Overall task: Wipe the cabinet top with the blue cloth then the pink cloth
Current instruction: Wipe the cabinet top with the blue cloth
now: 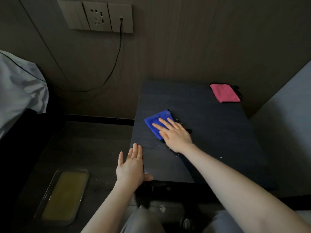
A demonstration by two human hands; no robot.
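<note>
A folded blue cloth [155, 121] lies near the left middle of the dark cabinet top [218, 132]. My right hand [175, 134] presses flat on it with straight fingers, covering its right part. My left hand [133, 165] is held flat against the cabinet's left edge, palm turned toward the top, thumb at the front corner, holding nothing. A folded pink cloth [224, 93] with a black loop lies at the back right corner of the top. Small white crumbs are scattered on the surface near my right wrist.
A wall socket panel [96, 15] with a black cable [117, 52] plugged in hangs above left. White bedding [18, 91] is at far left. A transparent tray with a yellowish pad [64, 196] lies on the floor. A pale surface [286, 105] borders the cabinet's right.
</note>
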